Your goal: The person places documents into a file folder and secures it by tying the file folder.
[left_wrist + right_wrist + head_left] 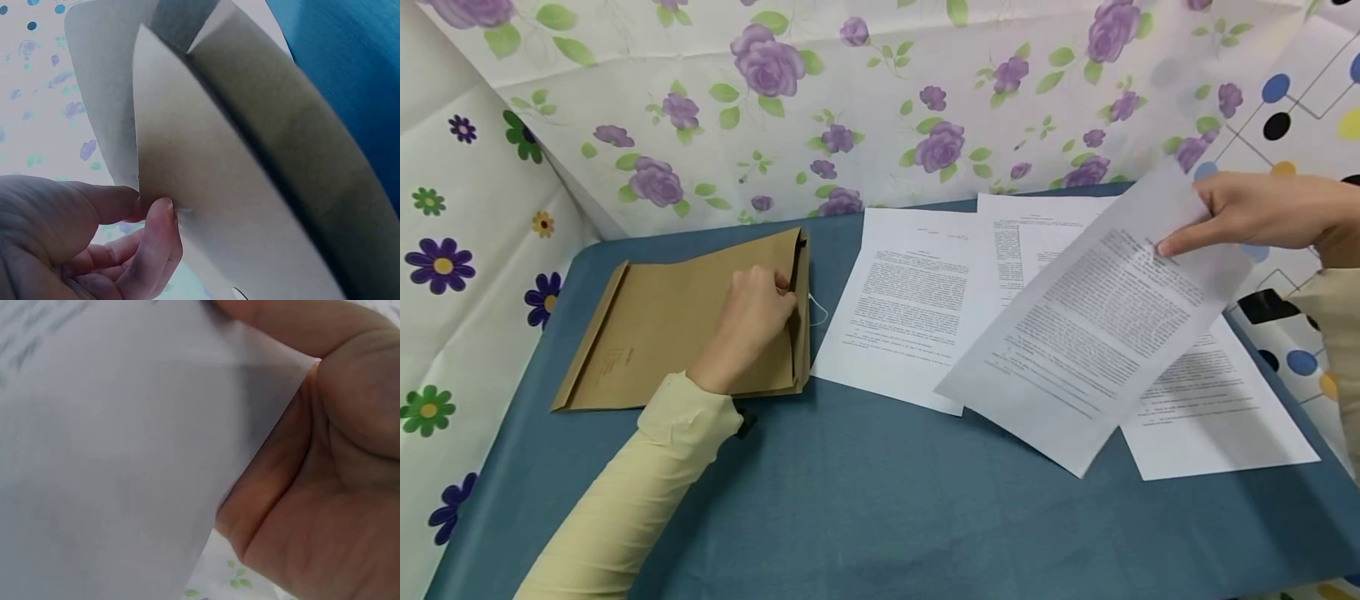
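Note:
A brown kraft paper document envelope (662, 312) lies on the left part of the table, its mouth facing right. My left hand (747, 321) pinches the edge of that mouth between thumb and fingers. In the left wrist view, the envelope's front panel (187, 150) stands apart from the back layers, with a dark gap between. Raised over the other papers, a printed sheet (1075, 350) slants down and left from my right hand (1262, 208). The thumb presses on its printed face, and the fingers are behind the paper (125, 462).
Several printed pages lie on the blue tablecloth (880, 500): one page (902, 308) right of the envelope, another page (1210, 408) at the right and more behind the raised sheet. A white string (820, 310) trails from the envelope. Floral sheeting (850, 108) hangs along the back.

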The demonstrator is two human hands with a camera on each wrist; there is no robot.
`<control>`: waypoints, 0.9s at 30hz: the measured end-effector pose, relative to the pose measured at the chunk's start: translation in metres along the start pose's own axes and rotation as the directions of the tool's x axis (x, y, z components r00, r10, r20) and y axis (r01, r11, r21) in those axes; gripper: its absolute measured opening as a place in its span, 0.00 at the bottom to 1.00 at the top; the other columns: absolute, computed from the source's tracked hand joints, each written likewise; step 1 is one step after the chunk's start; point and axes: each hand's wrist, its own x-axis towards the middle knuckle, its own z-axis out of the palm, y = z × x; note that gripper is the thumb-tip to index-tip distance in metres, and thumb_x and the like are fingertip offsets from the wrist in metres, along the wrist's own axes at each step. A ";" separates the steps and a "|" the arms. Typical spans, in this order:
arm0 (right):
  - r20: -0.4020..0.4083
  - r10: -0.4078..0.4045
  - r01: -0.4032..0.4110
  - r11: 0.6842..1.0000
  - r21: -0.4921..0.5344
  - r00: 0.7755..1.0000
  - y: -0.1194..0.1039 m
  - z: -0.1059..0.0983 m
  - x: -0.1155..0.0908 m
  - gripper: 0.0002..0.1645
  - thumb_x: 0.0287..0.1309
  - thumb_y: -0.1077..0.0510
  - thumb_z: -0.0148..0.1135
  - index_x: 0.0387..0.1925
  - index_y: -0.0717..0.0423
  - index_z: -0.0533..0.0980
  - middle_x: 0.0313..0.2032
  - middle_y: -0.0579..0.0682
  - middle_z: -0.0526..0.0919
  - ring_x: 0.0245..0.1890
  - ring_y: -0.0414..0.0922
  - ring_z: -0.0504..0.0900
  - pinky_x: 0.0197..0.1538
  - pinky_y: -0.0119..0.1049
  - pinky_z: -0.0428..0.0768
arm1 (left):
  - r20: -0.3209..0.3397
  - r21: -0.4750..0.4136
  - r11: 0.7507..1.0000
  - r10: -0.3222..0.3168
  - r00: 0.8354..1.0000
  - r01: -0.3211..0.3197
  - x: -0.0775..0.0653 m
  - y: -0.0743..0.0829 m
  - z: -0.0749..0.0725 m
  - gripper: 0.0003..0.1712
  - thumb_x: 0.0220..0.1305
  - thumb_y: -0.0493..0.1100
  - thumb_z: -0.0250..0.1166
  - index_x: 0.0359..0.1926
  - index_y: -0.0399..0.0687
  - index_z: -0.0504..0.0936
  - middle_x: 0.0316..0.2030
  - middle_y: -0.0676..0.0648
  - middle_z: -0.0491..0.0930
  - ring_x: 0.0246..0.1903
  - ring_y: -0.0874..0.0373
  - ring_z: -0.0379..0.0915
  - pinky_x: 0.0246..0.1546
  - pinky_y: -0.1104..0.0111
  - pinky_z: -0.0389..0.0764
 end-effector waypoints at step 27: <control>-0.519 -0.043 0.320 0.829 0.459 0.854 -0.102 0.086 0.077 0.27 0.73 0.57 0.61 0.67 0.65 0.72 0.53 0.53 0.84 0.41 0.45 0.89 0.37 0.36 0.86 | 0.024 0.007 1.000 -0.012 1.000 0.012 -0.001 0.000 -0.003 0.10 0.66 0.31 0.57 0.41 0.30 0.84 0.43 0.31 0.83 0.32 0.46 0.76 0.30 0.61 0.77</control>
